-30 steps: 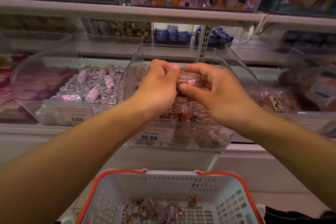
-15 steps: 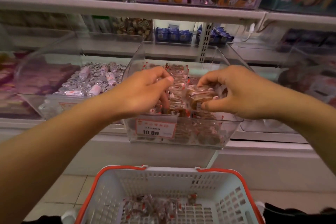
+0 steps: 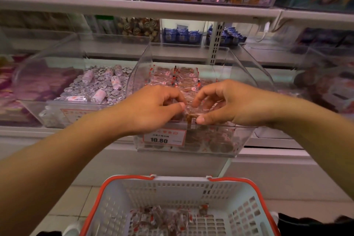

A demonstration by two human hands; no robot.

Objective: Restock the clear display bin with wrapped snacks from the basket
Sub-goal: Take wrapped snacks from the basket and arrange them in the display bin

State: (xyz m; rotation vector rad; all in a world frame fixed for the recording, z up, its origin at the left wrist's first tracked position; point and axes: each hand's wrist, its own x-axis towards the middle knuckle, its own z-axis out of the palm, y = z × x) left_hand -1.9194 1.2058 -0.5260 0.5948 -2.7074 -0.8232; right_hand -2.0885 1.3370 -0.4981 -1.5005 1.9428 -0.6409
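The clear display bin (image 3: 247, 82) stands on the shelf in the middle, with a 10.80 price label (image 3: 164, 137) on its front wall. Rows of wrapped brown snacks (image 3: 178, 78) lie inside it. Both my hands reach into the front of the bin. My left hand (image 3: 151, 109) and my right hand (image 3: 228, 103) pinch the same clear-wrapped snack (image 3: 192, 114) between fingertips and thumbs, just above the pile. The white basket with an orange rim (image 3: 122, 197) sits below, with several wrapped snacks (image 3: 164, 218) on its bottom.
A second clear bin (image 3: 34, 74) to the left holds silver-wrapped sweets and white rolls (image 3: 99, 84). Another bin (image 3: 325, 82) stands at the right. An upper shelf edge (image 3: 134, 7) carries boxed goods. Blue packets (image 3: 182, 36) sit behind.
My hands parted half a second ago, then came back together lower at the bin's front. Both now pinch one wrapped snack. The view has tilted slightly down.
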